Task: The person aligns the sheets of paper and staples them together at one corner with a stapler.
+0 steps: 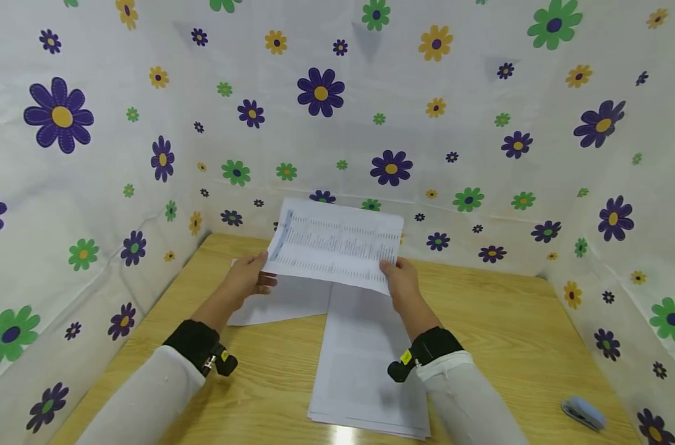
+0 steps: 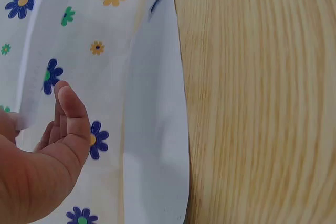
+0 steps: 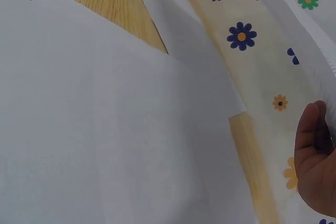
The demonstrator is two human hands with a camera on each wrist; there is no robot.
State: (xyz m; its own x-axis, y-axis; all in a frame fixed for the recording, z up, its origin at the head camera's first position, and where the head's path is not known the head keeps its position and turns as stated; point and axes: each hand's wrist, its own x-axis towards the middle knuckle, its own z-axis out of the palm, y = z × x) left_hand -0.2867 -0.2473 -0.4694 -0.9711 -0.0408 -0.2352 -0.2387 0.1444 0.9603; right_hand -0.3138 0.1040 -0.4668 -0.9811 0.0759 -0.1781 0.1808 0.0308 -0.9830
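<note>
At centre left of the head view, the left hand (image 1: 250,276) pinches the left edge of a white rectangular paper sheet printed with dark rows and a blue band (image 1: 337,244), held up mid-frame above a plain white paper (image 1: 293,303) and a stack of white sheets (image 1: 371,364) on the yellow wood-grain tabletop (image 1: 482,327). The right hand (image 1: 402,281) pinches its right edge; a small light-blue stapler (image 1: 585,413) lies lower right. The step appears to be two-handed sheet handling, and lowering it would call for level, squared edges.
</note>
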